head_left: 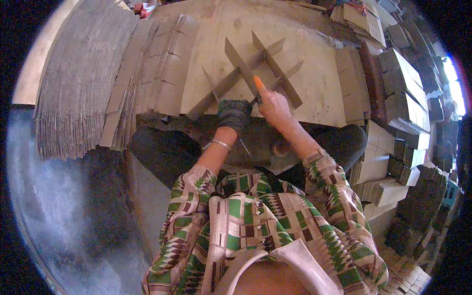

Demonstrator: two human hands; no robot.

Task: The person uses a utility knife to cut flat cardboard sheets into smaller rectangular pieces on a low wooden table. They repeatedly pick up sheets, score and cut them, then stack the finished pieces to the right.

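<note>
Crossed strips of brown cardboard form an open divider lattice (239,60) on the pale board in front of me. My left hand (234,116), in a dark knitted glove, is closed at the lattice's near edge, where strips run into its fingers. My right hand (275,106) is bare except for an orange cover on the index finger, which points forward along a strip. Its other fingers curl in against the near strips, close to the left hand. A thin strip edge (244,146) shows below the left hand. The fingertips of both hands are partly hidden.
A tall stack of cardboard sheets (81,81) stands on the left, beside slotted strips (162,69). More slotted strips (352,81) lie at the board's right edge. Bundled cardboard (405,98) is piled farther right. My bent legs (162,150) lie under the board's near edge.
</note>
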